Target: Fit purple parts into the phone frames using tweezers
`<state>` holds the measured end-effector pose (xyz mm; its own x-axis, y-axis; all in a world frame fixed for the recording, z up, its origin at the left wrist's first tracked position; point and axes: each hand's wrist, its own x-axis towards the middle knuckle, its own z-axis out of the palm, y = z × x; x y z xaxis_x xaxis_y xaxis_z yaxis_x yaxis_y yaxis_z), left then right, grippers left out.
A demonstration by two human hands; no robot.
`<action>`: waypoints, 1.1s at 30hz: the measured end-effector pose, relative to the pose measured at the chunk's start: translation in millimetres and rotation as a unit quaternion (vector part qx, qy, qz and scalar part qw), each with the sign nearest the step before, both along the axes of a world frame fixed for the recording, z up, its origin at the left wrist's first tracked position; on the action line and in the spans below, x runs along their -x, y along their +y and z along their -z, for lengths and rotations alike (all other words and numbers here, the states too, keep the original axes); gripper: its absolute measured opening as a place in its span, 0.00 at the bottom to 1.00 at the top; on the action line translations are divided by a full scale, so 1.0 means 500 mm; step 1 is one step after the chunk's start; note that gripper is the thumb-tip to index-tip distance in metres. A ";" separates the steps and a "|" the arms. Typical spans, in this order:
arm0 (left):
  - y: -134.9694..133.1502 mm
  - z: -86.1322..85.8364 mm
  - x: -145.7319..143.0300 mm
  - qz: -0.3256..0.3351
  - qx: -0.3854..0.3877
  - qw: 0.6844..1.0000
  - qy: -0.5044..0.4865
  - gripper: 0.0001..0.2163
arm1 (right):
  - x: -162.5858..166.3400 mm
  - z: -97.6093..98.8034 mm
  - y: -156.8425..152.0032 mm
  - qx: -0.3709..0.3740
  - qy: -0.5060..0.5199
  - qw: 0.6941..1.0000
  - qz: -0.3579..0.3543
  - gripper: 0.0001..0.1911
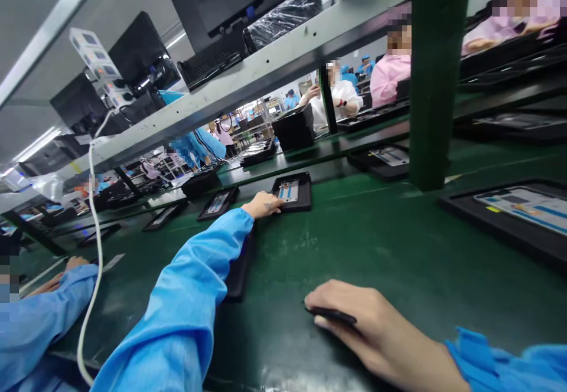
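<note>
My left hand is stretched far out, its fingers closed on the near left corner of a black tray. Inside that tray lies a flat device part with blue and white strips. Under my left forearm another dark tray is mostly hidden by the blue sleeve. Close to me, my right hand hovers low over the green work surface. Between its thumb and fingers it grips a thin black pen-like tool, tip pointing left; its exact kind is unclear.
More black trays with device parts stand around: one at right, one beyond the post, one to the left. A green post and an overhead shelf cross the view. A white cable hangs beside a co-worker's sleeve.
</note>
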<state>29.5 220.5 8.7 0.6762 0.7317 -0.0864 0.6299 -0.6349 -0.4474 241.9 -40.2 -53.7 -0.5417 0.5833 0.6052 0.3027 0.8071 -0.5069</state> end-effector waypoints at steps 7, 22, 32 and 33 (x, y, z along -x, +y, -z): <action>0.073 -0.002 -0.013 -0.040 0.011 0.999 -0.026 0.14 | 0.003 0.001 -0.016 0.014 -0.055 0.998 -0.011 0.12; 0.024 0.058 -0.514 0.130 0.016 0.963 -0.236 0.17 | 0.021 0.008 -0.050 -0.138 -0.231 0.963 0.016 0.14; 0.072 0.058 -0.446 0.107 0.044 0.967 -0.227 0.16 | 0.018 0.015 -0.037 -0.176 -0.225 0.958 0.009 0.12; 0.071 0.050 -0.421 0.109 0.045 0.967 -0.224 0.15 | 0.017 0.014 -0.034 -0.175 -0.228 0.958 -0.004 0.09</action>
